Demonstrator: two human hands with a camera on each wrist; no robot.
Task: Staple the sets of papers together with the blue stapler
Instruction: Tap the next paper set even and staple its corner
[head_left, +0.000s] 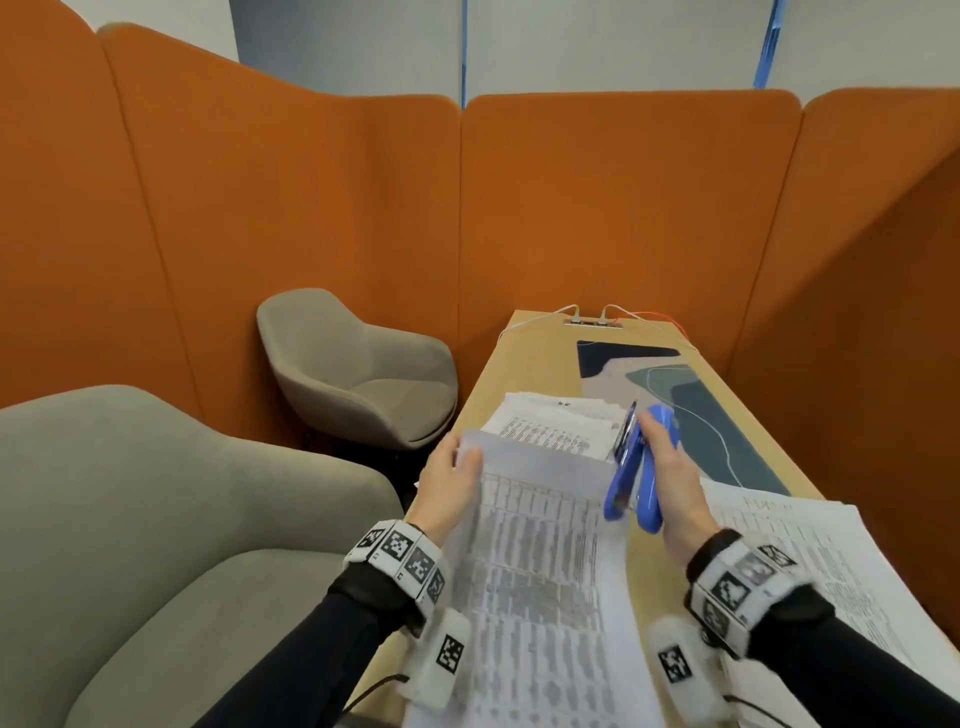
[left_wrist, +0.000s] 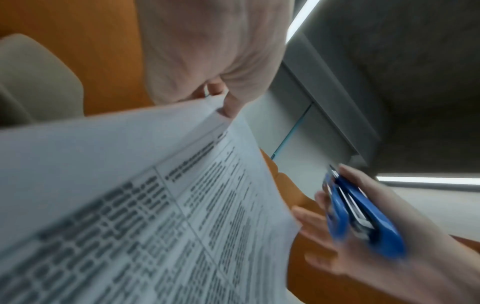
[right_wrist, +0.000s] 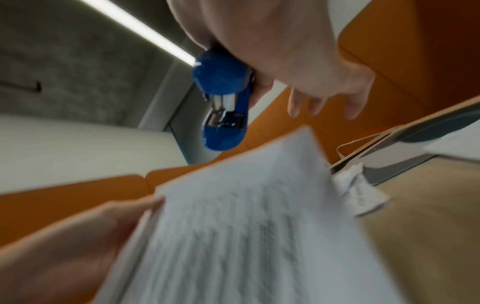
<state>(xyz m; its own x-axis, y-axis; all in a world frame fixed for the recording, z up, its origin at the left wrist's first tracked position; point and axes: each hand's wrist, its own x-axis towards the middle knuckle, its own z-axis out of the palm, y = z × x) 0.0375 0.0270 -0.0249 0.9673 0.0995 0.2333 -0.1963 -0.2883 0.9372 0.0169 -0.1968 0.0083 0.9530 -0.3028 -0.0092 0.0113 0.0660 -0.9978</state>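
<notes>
My left hand (head_left: 451, 480) pinches the far left corner of a set of printed papers (head_left: 540, 571) and holds it lifted above the table; the sheets (left_wrist: 145, 205) fill the left wrist view. My right hand (head_left: 670, 475) grips the blue stapler (head_left: 641, 467) by its body, its mouth gaping, just off the right edge of the lifted set. The stapler (right_wrist: 223, 100) hangs above the sheets (right_wrist: 246, 236) in the right wrist view, apart from them. The stapler (left_wrist: 361, 211) shows blurred in the left wrist view.
A second pile of printed papers (head_left: 556, 423) lies farther back on the wooden table (head_left: 530, 364), and more sheets (head_left: 810, 551) lie at the right. A patterned mat (head_left: 691, 405) covers the table's far right. Grey chairs (head_left: 358, 369) stand left; orange panels enclose the booth.
</notes>
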